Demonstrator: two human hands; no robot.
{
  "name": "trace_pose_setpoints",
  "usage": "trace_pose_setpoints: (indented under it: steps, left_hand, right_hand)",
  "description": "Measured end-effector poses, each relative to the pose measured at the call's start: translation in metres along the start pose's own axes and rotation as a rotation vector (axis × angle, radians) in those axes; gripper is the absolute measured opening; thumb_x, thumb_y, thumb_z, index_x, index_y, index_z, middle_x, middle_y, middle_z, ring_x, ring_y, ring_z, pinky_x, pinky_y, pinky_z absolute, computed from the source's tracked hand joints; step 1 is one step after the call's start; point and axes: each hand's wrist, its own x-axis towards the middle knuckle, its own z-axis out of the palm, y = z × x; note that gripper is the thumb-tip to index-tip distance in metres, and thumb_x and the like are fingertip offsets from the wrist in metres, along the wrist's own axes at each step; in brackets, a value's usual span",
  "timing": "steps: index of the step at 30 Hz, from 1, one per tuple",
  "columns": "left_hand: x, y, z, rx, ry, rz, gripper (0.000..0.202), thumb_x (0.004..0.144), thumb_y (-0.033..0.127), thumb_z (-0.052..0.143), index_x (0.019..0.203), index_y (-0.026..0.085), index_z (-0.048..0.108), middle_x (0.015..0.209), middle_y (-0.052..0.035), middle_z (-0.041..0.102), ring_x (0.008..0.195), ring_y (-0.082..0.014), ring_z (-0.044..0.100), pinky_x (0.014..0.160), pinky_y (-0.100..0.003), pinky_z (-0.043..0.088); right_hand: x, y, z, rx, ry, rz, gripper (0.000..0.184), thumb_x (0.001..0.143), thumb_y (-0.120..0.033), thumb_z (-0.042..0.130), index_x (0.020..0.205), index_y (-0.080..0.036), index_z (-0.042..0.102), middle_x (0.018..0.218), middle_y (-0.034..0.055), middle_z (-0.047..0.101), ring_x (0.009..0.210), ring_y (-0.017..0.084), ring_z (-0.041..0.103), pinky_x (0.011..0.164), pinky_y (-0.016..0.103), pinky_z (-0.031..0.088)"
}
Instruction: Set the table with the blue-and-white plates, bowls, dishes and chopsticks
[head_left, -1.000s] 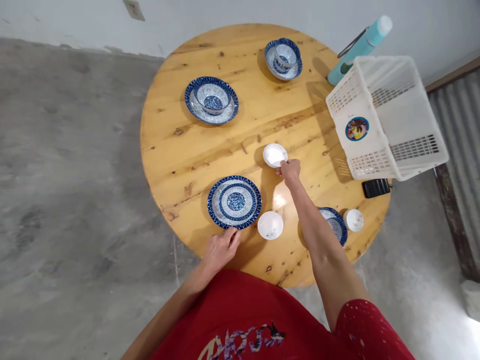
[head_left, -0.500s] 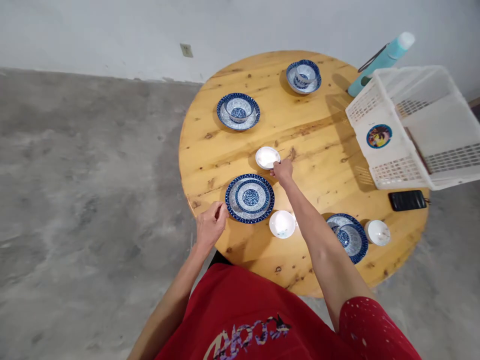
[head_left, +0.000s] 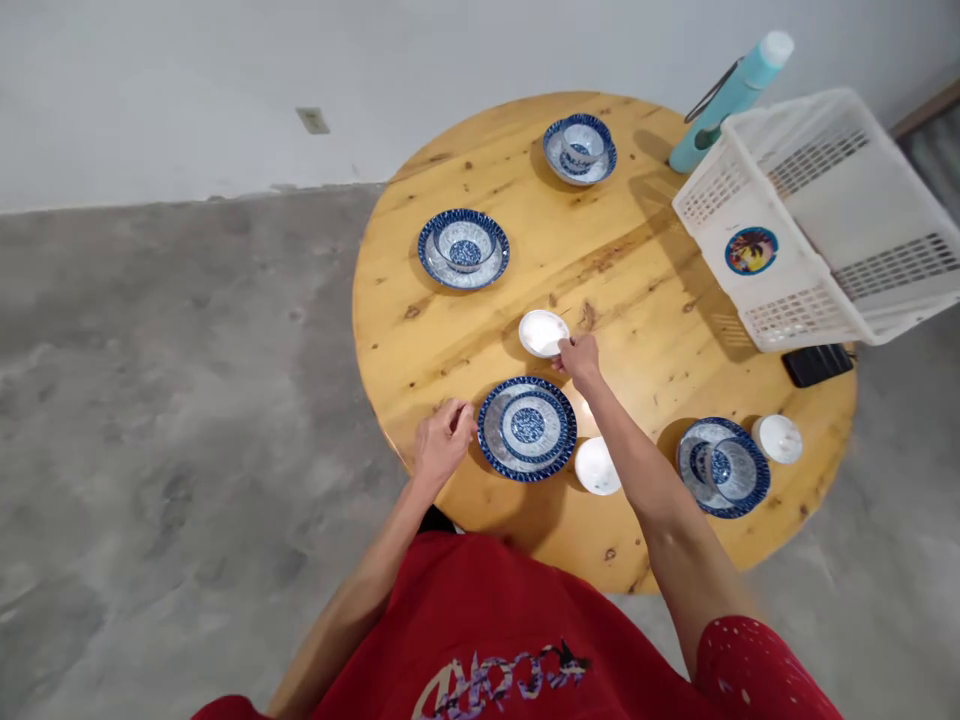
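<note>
My right hand (head_left: 577, 360) pinches the near right rim of a small white bowl (head_left: 541, 332) over the middle of the table. Whether the bowl touches the wood, I cannot tell. Closer to me is a blue-and-white patterned plate (head_left: 491, 440) with a matching bowl (head_left: 529, 425) on it. At the plate's left edge, my left hand (head_left: 445, 440) is loosely closed, with nothing visible in its fingers. Another white bowl (head_left: 598, 467) stands right of that plate, partly behind my right forearm.
Round wooden table (head_left: 405, 340). Patterned plates with bowls sit at far left (head_left: 480, 275), far back (head_left: 574, 172) and right (head_left: 724, 500). A white cup-like bowl (head_left: 780, 440), black phone (head_left: 816, 366), white plastic basket (head_left: 780, 310) and turquoise bottle (head_left: 724, 110) occupy the right side.
The camera view has turned and shifted, so the dishes appear displaced. My right hand still grips the white bowl, and my left hand stays beside the near plate.
</note>
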Motion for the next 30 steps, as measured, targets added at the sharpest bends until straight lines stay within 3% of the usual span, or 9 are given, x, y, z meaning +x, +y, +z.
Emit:
trace_pose_setpoints:
  steps: [6, 9, 12, 17, 24, 27, 30]
  left_hand:
    - [0.047, -0.027, -0.080, 0.141, -0.193, 0.034, 0.026, 0.095, 0.039, 0.045, 0.084, 0.022, 0.061, 0.071, 0.0016, 0.068, 0.063, -0.0132, 0.063, 0.064, -0.024, 0.044]
    - [0.073, -0.036, -0.113, 0.169, -0.214, 0.038, 0.024, 0.094, 0.039, 0.045, 0.086, 0.023, 0.062, 0.074, 0.0019, 0.070, 0.064, -0.0133, 0.064, 0.064, -0.024, 0.044]
    - [0.094, -0.040, -0.133, 0.174, -0.188, 0.038, 0.023, 0.092, 0.038, 0.046, 0.084, 0.023, 0.062, 0.072, 0.0020, 0.070, 0.064, -0.0137, 0.065, 0.065, -0.024, 0.045]
    - [0.108, -0.036, -0.139, 0.164, -0.151, 0.039, 0.019, 0.090, 0.036, 0.048, 0.083, 0.024, 0.062, 0.071, 0.0019, 0.070, 0.065, -0.0146, 0.067, 0.066, -0.025, 0.047]
    - [0.113, -0.021, -0.128, 0.111, -0.237, 0.086, 0.023, 0.090, 0.032, 0.045, 0.085, 0.022, 0.065, 0.079, -0.0012, 0.071, 0.065, -0.0141, 0.066, 0.061, -0.024, 0.048]
    - [0.131, -0.020, -0.134, 0.120, -0.304, 0.087, 0.023, 0.091, 0.033, 0.046, 0.088, 0.021, 0.065, 0.079, -0.0014, 0.071, 0.065, -0.0141, 0.066, 0.059, -0.023, 0.047]
    - [0.164, -0.022, -0.152, 0.142, -0.343, 0.084, 0.022, 0.091, 0.037, 0.049, 0.090, 0.022, 0.065, 0.077, -0.0008, 0.071, 0.063, -0.0138, 0.065, 0.060, -0.023, 0.048]
  right_hand:
    - [0.001, -0.021, 0.017, 0.249, 0.252, 0.236, 0.012, 0.084, -0.013, 0.053, 0.073, -0.016, 0.058, 0.047, 0.0010, 0.059, 0.040, 0.012, 0.057, 0.034, 0.015, 0.041]
    - [0.014, -0.038, 0.026, 0.401, 0.385, 0.359, 0.011, 0.088, -0.012, 0.049, 0.082, -0.013, 0.059, 0.047, -0.0003, 0.058, 0.041, 0.011, 0.057, 0.037, 0.016, 0.044]
    - [0.031, -0.050, 0.030, 0.459, 0.487, 0.405, 0.011, 0.090, -0.013, 0.048, 0.093, -0.012, 0.058, 0.049, -0.0012, 0.058, 0.043, 0.011, 0.059, 0.039, 0.015, 0.046]
    - [0.048, -0.060, 0.030, 0.530, 0.553, 0.424, 0.015, 0.094, -0.016, 0.045, 0.104, -0.012, 0.056, 0.054, -0.0019, 0.058, 0.047, 0.012, 0.061, 0.041, 0.016, 0.047]
    - [0.047, -0.069, 0.038, 0.670, 0.508, 0.428, 0.021, 0.099, -0.021, 0.042, 0.109, -0.010, 0.056, 0.059, -0.0017, 0.058, 0.052, 0.012, 0.060, 0.049, 0.019, 0.049]
    - [0.034, -0.072, 0.037, 0.698, 0.487, 0.443, 0.025, 0.100, -0.029, 0.044, 0.108, -0.009, 0.057, 0.061, 0.0015, 0.061, 0.053, 0.014, 0.061, 0.050, 0.023, 0.050]
    - [0.012, -0.077, 0.031, 0.683, 0.510, 0.405, 0.021, 0.099, -0.028, 0.047, 0.096, -0.010, 0.058, 0.060, 0.0051, 0.063, 0.052, 0.015, 0.061, 0.050, 0.025, 0.048]
